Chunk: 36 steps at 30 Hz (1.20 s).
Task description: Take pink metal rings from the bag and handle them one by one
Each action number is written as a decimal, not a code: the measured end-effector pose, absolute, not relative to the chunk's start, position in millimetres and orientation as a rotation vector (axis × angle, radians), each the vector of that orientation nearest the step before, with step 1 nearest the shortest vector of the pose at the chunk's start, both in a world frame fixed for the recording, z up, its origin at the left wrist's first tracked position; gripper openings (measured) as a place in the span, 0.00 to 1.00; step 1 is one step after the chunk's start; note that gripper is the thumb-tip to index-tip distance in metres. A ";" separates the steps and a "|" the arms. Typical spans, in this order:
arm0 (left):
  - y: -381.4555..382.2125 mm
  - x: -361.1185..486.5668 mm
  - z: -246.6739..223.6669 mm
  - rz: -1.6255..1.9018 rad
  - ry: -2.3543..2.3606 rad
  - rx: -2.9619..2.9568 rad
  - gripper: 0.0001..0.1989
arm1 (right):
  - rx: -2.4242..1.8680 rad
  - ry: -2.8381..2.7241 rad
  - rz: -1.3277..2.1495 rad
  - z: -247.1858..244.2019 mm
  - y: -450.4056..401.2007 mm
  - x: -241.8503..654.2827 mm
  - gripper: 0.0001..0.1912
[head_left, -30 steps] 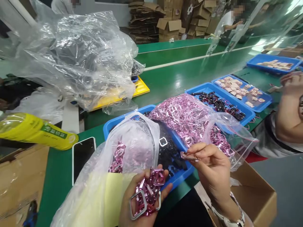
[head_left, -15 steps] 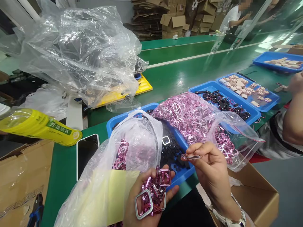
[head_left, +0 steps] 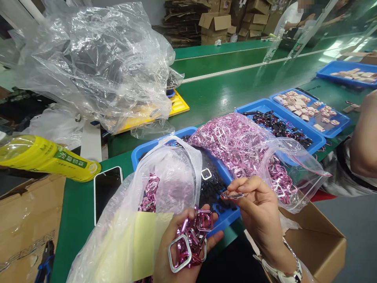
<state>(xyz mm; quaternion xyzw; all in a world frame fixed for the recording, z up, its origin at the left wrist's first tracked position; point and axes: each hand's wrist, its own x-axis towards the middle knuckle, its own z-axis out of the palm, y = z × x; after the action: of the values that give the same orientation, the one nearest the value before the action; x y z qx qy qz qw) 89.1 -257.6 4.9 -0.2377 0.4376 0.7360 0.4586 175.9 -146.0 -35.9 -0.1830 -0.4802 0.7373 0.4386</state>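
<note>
My left hand [head_left: 176,251] is cupped around a pile of shiny pink square frames [head_left: 193,239], a silvery one at its near edge. Between thumb and fingers, my right hand [head_left: 259,216] pinches a single frame [head_left: 232,195], seen edge-on above the blue tray [head_left: 219,227] of small black parts. An open clear bag [head_left: 179,177] with pink frames inside stands just beyond my left hand. A large bag of pink frames [head_left: 229,141] rests across the trays beyond my right hand. One pale frame [head_left: 206,173] lies on the black parts.
At the left are a yellow bottle [head_left: 50,157], a phone [head_left: 108,192] and crumpled plastic [head_left: 103,63]. More blue trays [head_left: 338,127] stand at the right, near another person's arm [head_left: 365,137]. An open carton [head_left: 318,247] is at the lower right.
My right hand has moved slightly left with the pinched frame, nearer to the pile in my left hand. My left hand has hardly moved. The other person's forearm at the right has shifted.
</note>
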 end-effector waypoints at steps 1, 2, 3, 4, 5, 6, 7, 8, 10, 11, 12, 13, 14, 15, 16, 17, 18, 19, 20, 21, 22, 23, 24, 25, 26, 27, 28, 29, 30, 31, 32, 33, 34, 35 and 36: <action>-256.8 89.7 8.1 1.820 1.116 -0.589 0.06 | -0.436 -1.268 1.781 -34.8 -144.2 175.9 0.09; -256.2 90.0 11.2 1.802 1.138 -0.601 0.06 | -0.411 -1.380 1.709 -32.9 -141.8 176.0 0.10; -255.8 90.0 13.9 1.768 1.149 -0.615 0.06 | -0.381 -1.519 1.611 -30.4 -139.2 176.3 0.10; -255.7 89.7 15.9 1.726 1.151 -0.623 0.07 | -0.354 -1.667 1.491 -27.4 -136.6 176.6 0.10; -256.0 89.3 17.0 1.685 1.140 -0.620 0.08 | -0.335 -1.800 1.358 -24.3 -134.2 176.9 0.10; -256.4 88.8 17.0 1.653 1.116 -0.601 0.09 | -0.320 -1.905 1.229 -21.3 -132.3 177.0 0.11; -257.1 88.5 15.9 1.630 1.083 -0.572 0.10 | -0.312 -1.980 1.113 -18.8 -131.1 176.9 0.12; -257.9 88.4 13.8 1.613 1.044 -0.540 0.10 | -0.307 -2.028 1.018 -16.9 -130.6 176.7 0.12; -259.7 88.9 7.2 1.592 0.945 -0.480 0.09 | -0.276 -2.075 0.919 -15.4 -131.6 175.9 0.13; -260.6 89.5 3.1 1.585 0.884 -0.452 0.08 | -0.241 -2.082 0.909 -15.6 -132.9 175.5 0.12; -261.7 90.3 -1.0 1.587 0.824 -0.426 0.08 | -0.204 -2.084 0.912 -16.3 -134.3 175.3 0.13; -262.7 91.3 -4.8 1.593 0.771 -0.400 0.08 | -0.172 -2.082 0.924 -17.1 -135.9 175.2 0.13; -263.9 92.4 -8.2 1.602 0.726 -0.370 0.09 | -0.149 -2.082 0.939 -17.8 -137.5 175.2 0.13; -265.0 93.5 -10.8 1.608 0.693 -0.339 0.10 | -0.134 -2.083 0.954 -18.3 -138.9 175.4 0.13; -266.1 94.6 -12.7 1.613 0.672 -0.310 0.10 | -0.126 -2.085 0.965 -18.3 -140.1 175.5 0.13; -267.1 95.6 -14.0 1.617 0.657 -0.286 0.10 | -0.120 -2.089 0.974 -17.9 -141.2 175.6 0.12; -268.1 96.5 -14.6 1.621 0.643 -0.265 0.10 | -0.118 -2.093 0.983 -17.3 -142.0 175.8 0.12; -268.9 97.3 -14.8 1.622 0.630 -0.255 0.10 | -0.116 -2.096 0.992 -16.5 -142.4 175.9 0.12; -269.7 97.9 -14.8 1.625 0.619 -0.262 0.10 | -0.115 -2.098 1.001 -15.8 -142.6 176.2 0.11; -270.4 98.3 -14.5 1.627 0.614 -0.278 0.10 | -0.118 -2.104 1.016 -15.5 -142.5 176.6 0.11; -271.0 98.6 -14.3 1.629 0.607 -0.299 0.10 | -0.130 -2.112 1.041 -15.8 -142.0 177.1 0.12; -271.7 98.6 -14.0 1.626 0.600 -0.319 0.10 | -0.151 -2.118 1.082 -16.8 -141.3 177.9 0.12; -272.3 98.6 -13.8 1.623 0.594 -0.334 0.09 | -0.183 -2.127 1.140 -18.6 -140.4 178.7 0.13; -272.8 98.5 -13.8 1.624 0.588 -0.340 0.09 | -0.217 -2.134 1.222 -21.0 -139.5 179.6 0.14; -273.2 98.4 -13.8 1.627 0.576 -0.334 0.09 | -0.251 -2.127 1.326 -23.8 -138.7 180.5 0.14; -273.4 98.3 -14.1 1.624 0.559 -0.324 0.11 | -0.277 -2.098 1.445 -26.7 -138.0 181.3 0.13; -273.4 98.3 -14.4 1.614 0.539 -0.316 0.12 | -0.300 -2.047 1.559 -29.1 -137.5 181.9 0.10; -273.2 98.2 -15.0 1.603 0.522 -0.306 0.13 | -0.322 -1.987 1.651 -30.8 -137.1 182.2 0.08; -272.9 98.2 -15.6 1.597 0.511 -0.304 0.13 | -0.338 -1.931 1.695 -31.3 -136.8 182.3 0.06; -272.5 98.1 -16.2 1.594 0.515 -0.310 0.13 | -0.343 -1.905 1.678 -30.6 -136.3 182.2 0.05; -272.1 98.0 -16.8 1.594 0.536 -0.322 0.13 | -0.326 -1.921 1.607 -28.6 -135.6 181.8 0.06; -271.8 97.8 -17.3 1.601 0.562 -0.337 0.12 | -0.289 -1.970 1.505 -25.6 -134.6 181.3 0.07; -271.7 97.7 -17.6 1.608 0.585 -0.347 0.11 | -0.237 -2.034 1.403 -22.1 -133.4 180.6 0.08; -271.7 97.6 -17.8 1.611 0.600 -0.357 0.11 | -0.177 -2.096 1.321 -18.5 -132.1 179.8 0.08; -271.9 97.6 -17.8 1.606 0.609 -0.361 0.12 | -0.126 -2.150 1.273 -15.2 -130.8 179.1 0.08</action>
<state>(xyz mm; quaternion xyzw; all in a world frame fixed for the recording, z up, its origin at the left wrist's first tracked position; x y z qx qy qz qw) 97.6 -271.9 -17.8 -0.1584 0.2667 0.7039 0.6390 179.1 -130.8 -15.2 -0.0479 -0.8157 0.4832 0.3144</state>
